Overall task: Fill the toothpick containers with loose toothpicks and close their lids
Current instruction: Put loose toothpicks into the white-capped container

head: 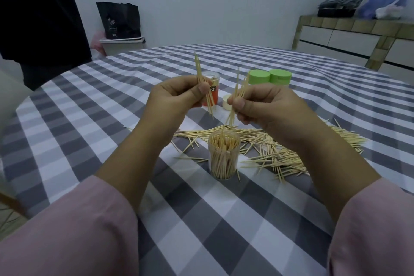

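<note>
An open clear container point(223, 156), nearly full of upright toothpicks, stands on the checked tablecloth between my forearms. A heap of loose toothpicks point(280, 145) lies behind it and to its right. My left hand point(177, 94) pinches a small bundle of toothpicks point(202, 83) held upright above the table. My right hand point(262, 103) pinches a second bundle point(237, 101) whose lower tips hang just above the container's mouth. Behind my hands stand an orange-labelled container point(212, 96), partly hidden, a cream lid point(226, 101), and two green-lidded containers point(270, 76).
The round table point(89, 101) carries a grey-and-white checked cloth. A person in dark clothes point(40, 18) stands at the far left. A bin with a black bag point(121, 36) sits by the wall, and a tiled counter point(358, 36) stands at the right.
</note>
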